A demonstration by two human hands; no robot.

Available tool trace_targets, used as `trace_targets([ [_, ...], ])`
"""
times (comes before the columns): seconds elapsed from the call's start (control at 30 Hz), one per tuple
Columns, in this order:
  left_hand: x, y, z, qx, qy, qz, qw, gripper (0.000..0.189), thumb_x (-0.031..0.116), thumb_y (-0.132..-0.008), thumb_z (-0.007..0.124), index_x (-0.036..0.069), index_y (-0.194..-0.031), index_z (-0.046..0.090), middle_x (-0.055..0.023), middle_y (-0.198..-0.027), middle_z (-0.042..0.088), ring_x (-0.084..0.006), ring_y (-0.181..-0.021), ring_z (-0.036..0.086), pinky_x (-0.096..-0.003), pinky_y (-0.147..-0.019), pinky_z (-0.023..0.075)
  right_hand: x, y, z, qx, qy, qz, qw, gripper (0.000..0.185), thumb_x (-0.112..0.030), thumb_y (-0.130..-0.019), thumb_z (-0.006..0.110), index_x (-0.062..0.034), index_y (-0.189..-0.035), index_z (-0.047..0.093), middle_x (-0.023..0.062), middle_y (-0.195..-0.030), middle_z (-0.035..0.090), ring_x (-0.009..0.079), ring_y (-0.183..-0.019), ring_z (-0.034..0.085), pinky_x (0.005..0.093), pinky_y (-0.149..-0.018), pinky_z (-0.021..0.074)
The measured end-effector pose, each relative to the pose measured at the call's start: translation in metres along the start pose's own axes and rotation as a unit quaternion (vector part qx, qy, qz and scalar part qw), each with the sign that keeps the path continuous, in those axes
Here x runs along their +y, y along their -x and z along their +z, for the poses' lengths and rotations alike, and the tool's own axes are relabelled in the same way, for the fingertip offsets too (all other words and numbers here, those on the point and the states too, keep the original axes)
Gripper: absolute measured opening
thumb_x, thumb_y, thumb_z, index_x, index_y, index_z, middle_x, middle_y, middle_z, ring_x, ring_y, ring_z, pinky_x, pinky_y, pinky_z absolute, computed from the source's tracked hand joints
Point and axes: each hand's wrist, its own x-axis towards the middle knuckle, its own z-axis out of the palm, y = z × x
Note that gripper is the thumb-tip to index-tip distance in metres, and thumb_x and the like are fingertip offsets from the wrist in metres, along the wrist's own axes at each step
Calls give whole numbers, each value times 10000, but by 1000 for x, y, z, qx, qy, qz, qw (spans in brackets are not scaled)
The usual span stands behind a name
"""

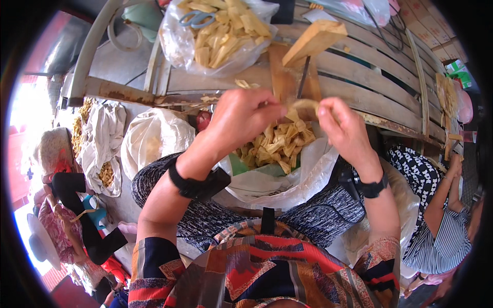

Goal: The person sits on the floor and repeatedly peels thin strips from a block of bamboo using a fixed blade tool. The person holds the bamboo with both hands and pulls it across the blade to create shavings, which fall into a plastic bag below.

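Between my hands a pale tan strip [305, 103], perhaps dried tofu skin, bends in a loop. My right hand [342, 127] pinches its right end between thumb and fingers. At the other end, the fingertips of my left hand [250, 115] close on the strip, partly hidden by the hand. Below them, on my lap, a white plastic sack [265, 184] lies open. Knotted tan pieces [283, 144] are heaped in it, over something green. Just beyond my hands, an upright wooden block [314, 40] stands on a board [283, 73] on the bench, with a thin dark rod beside it.
A clear bag [175, 50] of tan strips sits on the slatted bench [358, 84], with scissors [197, 18] on top. White cloth sacks [158, 138] stand on the floor at left. Co-workers sit at left [65, 227] and right [439, 227]. A metal bench arm [86, 57] rises at upper left.
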Motion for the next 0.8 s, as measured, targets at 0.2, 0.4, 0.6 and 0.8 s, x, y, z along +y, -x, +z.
trace_targets([
  [0.2, -27, -41, 33, 117, -181, 22, 976, 187, 179, -753, 695, 2, -787, 644, -94, -651, 604, -154, -570, 553, -286, -549, 442, 33, -27, 18, 108, 171, -28, 979, 219, -244, -859, 549, -35, -799, 574, 169, -718, 602, 370, -639, 576, 401, -563, 458],
  [0.4, 3, -6, 7, 0, 84, -34, 996, 181, 177, -794, 698, 10, -837, 646, 10, -610, 559, -54, -573, 478, -225, -504, 383, -7, 5, 2, 63, 78, -30, 994, 450, -455, -857, 576, -17, -916, 661, 78, -902, 621, 162, -728, 613, 269, -642, 461],
  [0.6, 53, 54, -18, -92, 259, -53, 960, 167, 48, -791, 691, 18, -944, 630, 9, -664, 585, -40, -553, 516, -183, -455, 381, -26, 36, 5, 33, -391, 31, 919, 390, -341, -946, 483, 9, -1089, 579, 80, -840, 645, 180, -723, 648, 288, -696, 521],
  [0.8, 62, 78, -20, -62, 265, 109, 956, 143, -43, -796, 645, 9, -929, 640, -36, -822, 619, -60, -565, 545, -181, -471, 431, -64, 68, 19, -20, -367, -45, 929, 397, -324, -947, 478, 37, -1080, 574, 112, -902, 654, 187, -820, 657, 265, -726, 513],
])
